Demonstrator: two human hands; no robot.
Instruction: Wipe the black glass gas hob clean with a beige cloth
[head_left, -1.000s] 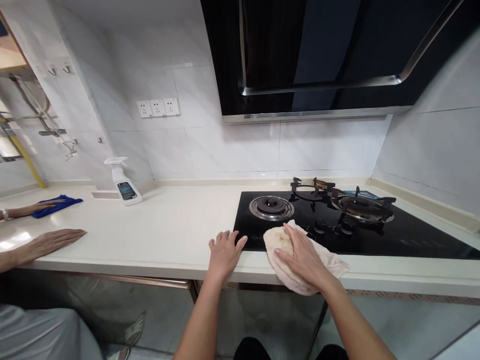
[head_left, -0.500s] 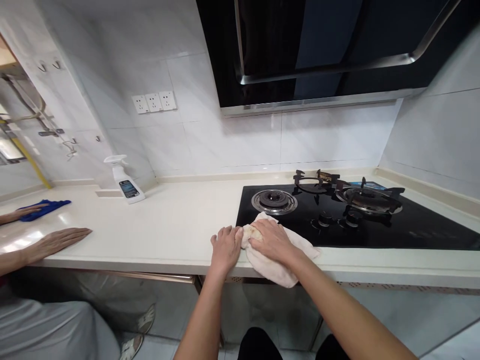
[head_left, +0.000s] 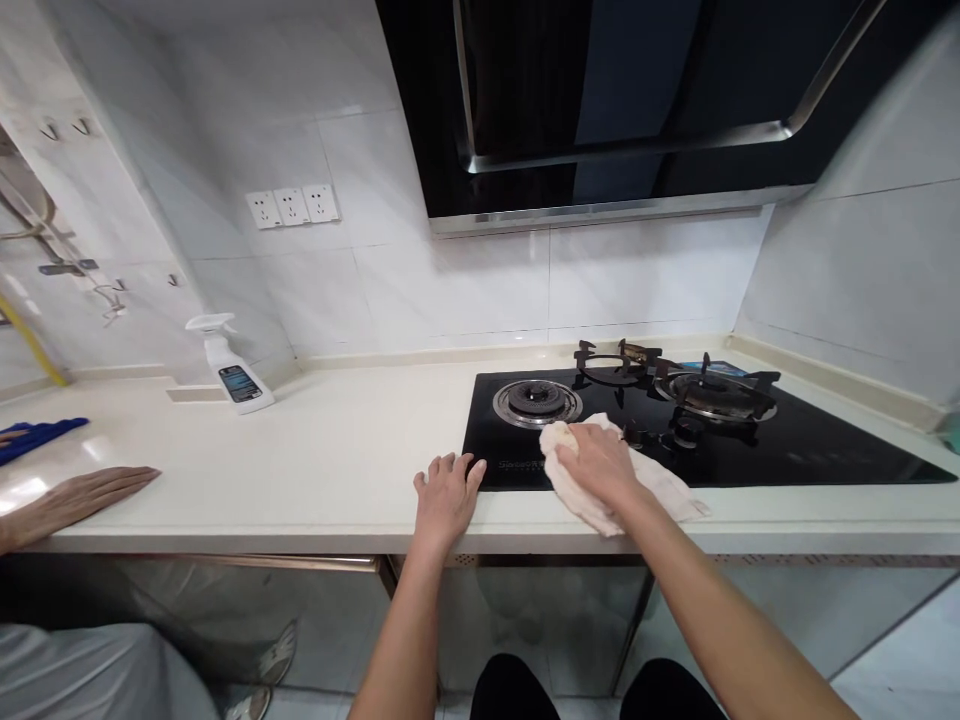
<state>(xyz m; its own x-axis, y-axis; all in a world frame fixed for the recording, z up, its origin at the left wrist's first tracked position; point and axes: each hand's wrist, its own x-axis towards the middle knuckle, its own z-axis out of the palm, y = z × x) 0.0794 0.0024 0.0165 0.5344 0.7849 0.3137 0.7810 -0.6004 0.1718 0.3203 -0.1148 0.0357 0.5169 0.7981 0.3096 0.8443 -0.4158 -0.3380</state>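
Cloth (head_left: 576,495), cream-white and softly crumpled, is lying across the front edge of a black glass gas hob (head_left: 810,455), partly on the glass and partly on the pale countertop (head_left: 360,440). Taking 12 o'clock as straight ahead, towards the tiled wall (head_left: 450,290), its long axis is running from about 10 o'clock to 4 o'clock, with a bunched end at 10 and a looser, flatter corner trailing towards 4.

The person's right hand (head_left: 600,465) is resting directly on top, so the cloth is sitting beneath the palm and fingers, touching them. Those fingers are lying close together, curling over the bunched part and clamping it. Their tips are partly hiding in the folds, so how hard they are pinching is difficult to tell.

The left hand (head_left: 444,495) is holding nothing. It is resting at the hob's near left corner, at 9 o'clock from the cloth and apart from it, with its fingers spreading and its thumb reaching onto the glass. The right hand is clearly being the nearer one.

From the right hand, a round burner (head_left: 538,400) is sitting between 10 and 11 o'clock, and a control knob (head_left: 686,432) between 2 and 3. A white spray bottle (head_left: 236,370) is standing well apart, between 9 and 10. Farther off at 9 o'clock, a co-worker's hand (head_left: 97,490) is lying flat on the countertop.
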